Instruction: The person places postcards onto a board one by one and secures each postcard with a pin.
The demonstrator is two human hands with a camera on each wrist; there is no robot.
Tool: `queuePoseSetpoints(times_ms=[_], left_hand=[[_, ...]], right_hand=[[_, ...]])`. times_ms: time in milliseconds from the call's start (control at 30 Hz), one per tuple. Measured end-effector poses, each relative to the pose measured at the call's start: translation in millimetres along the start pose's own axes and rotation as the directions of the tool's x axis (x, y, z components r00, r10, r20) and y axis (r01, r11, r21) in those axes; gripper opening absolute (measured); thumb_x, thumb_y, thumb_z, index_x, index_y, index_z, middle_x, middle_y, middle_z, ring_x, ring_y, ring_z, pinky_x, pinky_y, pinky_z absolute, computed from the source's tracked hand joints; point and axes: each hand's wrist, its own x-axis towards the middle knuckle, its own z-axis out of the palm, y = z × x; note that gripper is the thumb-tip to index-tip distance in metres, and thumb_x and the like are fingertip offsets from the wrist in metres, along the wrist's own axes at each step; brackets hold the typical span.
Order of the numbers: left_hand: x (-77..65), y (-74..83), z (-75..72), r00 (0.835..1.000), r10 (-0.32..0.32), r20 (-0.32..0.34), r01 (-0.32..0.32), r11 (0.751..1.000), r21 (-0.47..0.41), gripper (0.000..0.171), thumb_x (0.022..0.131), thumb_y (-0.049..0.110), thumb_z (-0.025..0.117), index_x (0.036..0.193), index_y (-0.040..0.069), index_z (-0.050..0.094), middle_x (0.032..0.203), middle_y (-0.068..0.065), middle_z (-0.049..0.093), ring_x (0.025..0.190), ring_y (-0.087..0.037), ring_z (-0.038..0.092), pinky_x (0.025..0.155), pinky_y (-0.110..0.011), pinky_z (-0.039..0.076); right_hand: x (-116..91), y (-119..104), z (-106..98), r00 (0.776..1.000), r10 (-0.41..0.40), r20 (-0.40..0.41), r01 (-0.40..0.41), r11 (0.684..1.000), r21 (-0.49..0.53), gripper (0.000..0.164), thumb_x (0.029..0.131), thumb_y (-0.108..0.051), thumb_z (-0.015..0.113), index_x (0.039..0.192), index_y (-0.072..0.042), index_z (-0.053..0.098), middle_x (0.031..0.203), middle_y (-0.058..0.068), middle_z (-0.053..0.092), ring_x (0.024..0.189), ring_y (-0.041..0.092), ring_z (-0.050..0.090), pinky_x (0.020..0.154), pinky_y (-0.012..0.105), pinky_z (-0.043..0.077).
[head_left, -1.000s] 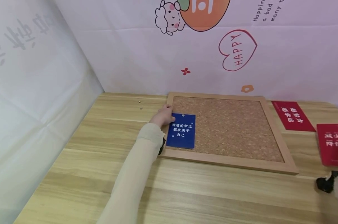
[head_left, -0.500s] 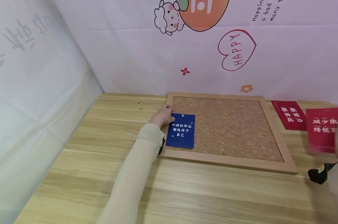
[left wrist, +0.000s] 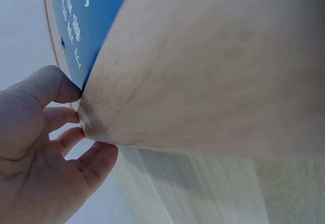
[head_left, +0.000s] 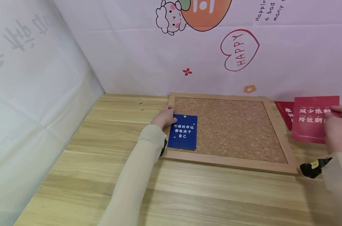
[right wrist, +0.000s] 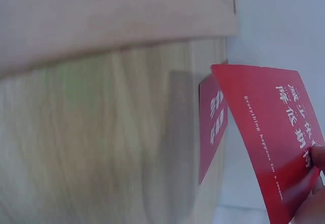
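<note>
Over at the left, the person's left hand [head_left: 164, 117] pinches the nine o'clock edge of the corkboard [head_left: 239, 131], thumb at the margin of the blue card [head_left: 183, 141]. The board's long axis runs nine to three. Just past its three o'clock end hangs the red card [head_left: 308, 127], tilted and partly hiding a second red card [head_left: 284, 113]; it lies toward ten o'clock from the right hand [head_left: 339, 130], the nearer one, whose thumb and fingers grip it.
</note>
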Motion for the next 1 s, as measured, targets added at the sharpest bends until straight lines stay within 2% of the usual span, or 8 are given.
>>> queuePoseSetpoints(times_ms=[67,200,300,400,533,733,867,1000], left_hand=[[0.1,0.3,0.1,1.000,-0.001,0.000,0.001,1.000,-0.003,0.062,0.098,0.016,0.049,0.153,0.007,0.020,0.161,-0.010,0.012,0.147,-0.034,0.017,0.121,-0.045,0.020],[0.5,0.5,0.2,1.000,-0.002,0.000,0.002,1.000,-0.005,0.062,0.098,0.015,0.049,0.153,0.007,0.020,0.160,-0.010,0.012,0.146,-0.034,0.018,0.121,-0.045,0.021],[0.5,0.5,-0.1,1.000,-0.002,0.001,0.002,1.000,0.000,0.062,0.098,0.016,0.049,0.153,0.007,0.020,0.160,-0.010,0.012,0.146,-0.034,0.018,0.121,-0.045,0.021],[0.2,0.7,-0.3,1.000,-0.002,0.002,0.002,1.000,0.002,0.062,0.098,0.016,0.048,0.153,0.007,0.019,0.160,-0.010,0.012,0.146,-0.034,0.019,0.121,-0.045,0.021],[0.2,0.9,-0.3,1.000,-0.004,0.005,0.004,1.000,-0.003,0.063,0.098,0.016,0.048,0.153,0.007,0.019,0.160,-0.010,0.011,0.146,-0.034,0.018,0.121,-0.045,0.021],[1.0,0.8,0.0,1.000,-0.007,0.007,0.007,1.000,0.000,0.062,0.099,0.016,0.048,0.153,0.007,0.019,0.161,-0.009,0.011,0.146,-0.033,0.018,0.120,-0.045,0.021],[1.6,0.5,0.2,1.000,-0.005,0.005,0.005,1.000,0.010,0.063,0.098,0.017,0.048,0.153,0.007,0.019,0.160,-0.010,0.012,0.146,-0.033,0.018,0.121,-0.044,0.021],[1.7,0.4,0.2,1.000,-0.004,0.004,0.004,1.000,0.012,0.062,0.099,0.017,0.049,0.153,0.007,0.019,0.160,-0.010,0.012,0.146,-0.033,0.018,0.121,-0.045,0.021]], right_hand=[[-3,-3,4,0.999,-0.036,0.007,0.036,0.999,-0.008,0.034,0.100,-0.035,0.040,0.130,-0.052,0.041,0.100,-0.037,0.033,0.080,-0.012,0.035,0.042,0.003,0.032],[-5,-9,11,0.998,-0.067,0.019,0.067,0.998,0.001,0.034,0.100,-0.032,0.040,0.130,-0.049,0.044,0.091,-0.032,0.032,0.083,-0.013,0.036,0.085,0.018,0.054],[-9,-14,16,0.997,-0.070,0.033,0.069,0.998,0.007,0.039,0.099,-0.032,0.042,0.137,-0.043,0.044,0.091,-0.032,0.034,0.085,-0.013,0.038,0.112,0.033,0.036],[-10,-17,20,0.994,-0.082,0.073,0.080,0.996,0.035,0.042,0.098,-0.032,0.047,0.139,-0.038,0.045,0.093,-0.030,0.038,0.083,-0.011,0.041,0.087,0.019,0.054],[-11,-21,27,0.986,-0.104,0.130,0.098,0.994,0.052,0.043,0.095,-0.031,0.053,0.138,-0.035,0.048,0.093,-0.028,0.041,0.080,-0.008,0.043,0.047,0.004,0.040],[-15,-25,33,0.952,-0.134,0.275,0.099,0.985,0.138,0.050,0.091,-0.034,0.061,0.139,-0.029,0.049,0.102,-0.026,0.046,0.079,-0.007,0.048,0.049,0.008,0.046],[-22,-26,37,0.916,-0.170,0.364,0.157,0.985,0.066,0.058,0.089,-0.042,0.061,0.143,-0.027,0.045,0.114,-0.023,0.050,0.081,-0.006,0.048,0.054,0.009,0.049],[-27,-27,44,0.888,-0.213,0.407,0.254,0.966,-0.048,0.062,0.089,-0.049,0.057,0.145,-0.027,0.042,0.097,-0.027,0.048,0.083,-0.004,0.046,0.058,0.007,0.048]])
